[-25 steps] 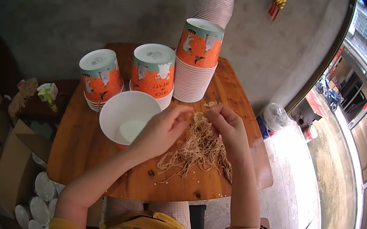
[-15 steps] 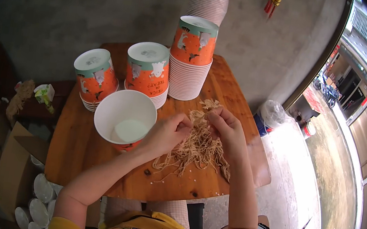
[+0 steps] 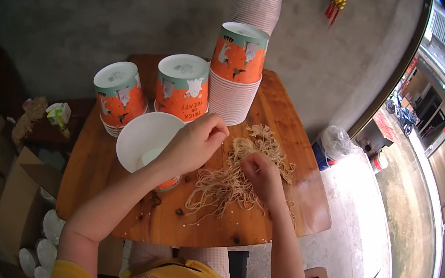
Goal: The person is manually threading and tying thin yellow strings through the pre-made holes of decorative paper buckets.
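My left hand [image 3: 194, 143] is raised beside the open mouth of a white-lined paper bucket [image 3: 141, 134], hiding part of its rim. Its fingers are curled in, and whatever they may hold is too small to make out. To the right, my right hand [image 3: 263, 179] hovers at a loose heap of thin tan strings [image 3: 227, 187] on the table. Thumb and fingers are pinched together there; I cannot make out what is between them. The bucket stands upright, and its orange outer side shows below my left wrist.
Upside-down stacks of orange buckets with green bands line the back of the wooden table [image 3: 113, 203]: a left stack [image 3: 121, 100], a middle stack [image 3: 181, 88] and a tall stack [image 3: 235, 84]. A cardboard box [image 3: 17, 202] of white containers sits at lower left.
My left hand has moved up and left, closer to the bucket's rim. My right hand has dropped down toward the front of the string heap. The hands are farther apart.
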### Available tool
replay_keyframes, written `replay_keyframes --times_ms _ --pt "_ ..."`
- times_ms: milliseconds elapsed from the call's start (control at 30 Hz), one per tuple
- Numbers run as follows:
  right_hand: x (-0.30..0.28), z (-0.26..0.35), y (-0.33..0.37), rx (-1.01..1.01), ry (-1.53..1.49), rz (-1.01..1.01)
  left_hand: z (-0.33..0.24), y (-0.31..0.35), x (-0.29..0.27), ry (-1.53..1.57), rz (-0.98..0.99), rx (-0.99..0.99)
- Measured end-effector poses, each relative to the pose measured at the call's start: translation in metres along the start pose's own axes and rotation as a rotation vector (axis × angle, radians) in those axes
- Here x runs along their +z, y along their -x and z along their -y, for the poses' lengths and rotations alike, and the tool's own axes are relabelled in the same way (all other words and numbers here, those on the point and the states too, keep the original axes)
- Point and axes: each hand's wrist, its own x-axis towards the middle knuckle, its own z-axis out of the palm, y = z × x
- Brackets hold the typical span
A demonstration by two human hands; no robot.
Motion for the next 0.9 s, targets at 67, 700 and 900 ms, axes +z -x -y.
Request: replay_keyframes --times_ms 67,700,900 --pt "-0.005 0.003 -0.002 0.018 -0.044 0.021 0.0 0.002 0.008 -0.004 0.069 0.035" --pt "-0.021 0.028 0.002 0.279 -0.404 0.117 0.008 0.037 0.028 -0.281 0.105 0.0" --pt "-0.02 0.043 0.005 -0.082 0.011 -0.109 0.01 0.036 0.019 -0.325 0.076 0.008"
